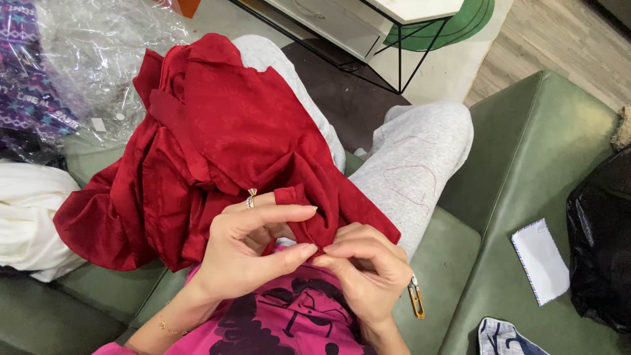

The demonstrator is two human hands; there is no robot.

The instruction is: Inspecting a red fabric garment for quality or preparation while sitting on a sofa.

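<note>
Head view of a seated person working on a red garment [217, 144]. The garment, of glossy dark red cloth, lies bunched over the lap and the left thigh, spilling onto the green sofa [526, 171]. The left hand [253, 253] pinches a folded edge of the red cloth between thumb and forefinger; a ring [250, 199] sits on one raised finger and a thin gold bracelet [169, 327] circles the wrist. The right hand [365, 266] meets it fingertip to fingertip, its thumb and forefinger closed on the same edge, just beside the left thumb. Tucked under the right hand, a small gold-coloured thread snip [416, 297] points down towards the sofa cushion; which fingers hold it cannot be told.

The person wears light grey trousers [414, 158] and a pink printed top [289, 322]. To the left lie a white cloth [29, 217], crumpled clear plastic wrapping [98, 52] and a purple patterned fabric [23, 85]. On the sofa arm to the right rest a white envelope with a striped border [540, 260] and a black plastic bag [601, 243]. Beyond the knees stands a black metal-framed table [394, 33] on a cream and green rug [460, 39].
</note>
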